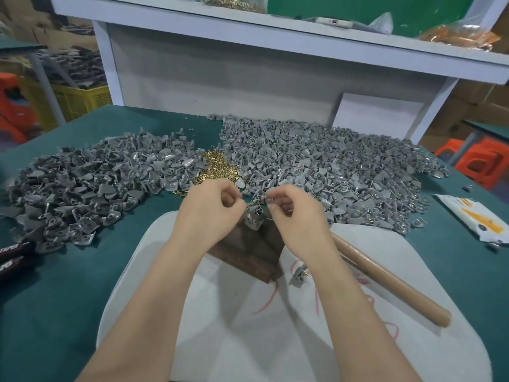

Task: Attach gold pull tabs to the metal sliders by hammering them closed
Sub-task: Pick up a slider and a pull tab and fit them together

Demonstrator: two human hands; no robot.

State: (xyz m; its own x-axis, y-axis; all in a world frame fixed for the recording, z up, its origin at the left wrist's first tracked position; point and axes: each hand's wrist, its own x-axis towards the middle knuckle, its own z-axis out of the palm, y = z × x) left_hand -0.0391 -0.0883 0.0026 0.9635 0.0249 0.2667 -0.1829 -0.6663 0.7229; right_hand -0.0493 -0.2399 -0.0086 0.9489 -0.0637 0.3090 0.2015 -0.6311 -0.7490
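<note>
A gray metal slider (254, 216) sits between the two hands, just above the far corner of a dark wooden block (248, 256); whether it rests on the block or hangs clear of it I cannot tell. The left hand (212, 206) has its fingers curled in, and its grip closes on the slider's left edge. The right hand (293, 209) is curled the same way, thumb and forefinger pinching a small metal piece (267, 199) right at the slider's top; it is too blurred to say whether this is a gold tab.

The block lies on a white pad (275, 340), where a loose slider (298, 274) and a hammer's wooden handle (391, 282) also lie to the right. Just beyond the hands is a small heap of gold pull tabs (217, 166), set between a left pile of gray sliders (82, 186) and a larger right pile (336, 164). All of this rests on the green table (55, 304). A white and yellow packet (473, 219) lies near the right edge, and black tool handles (13, 257) near the left.
</note>
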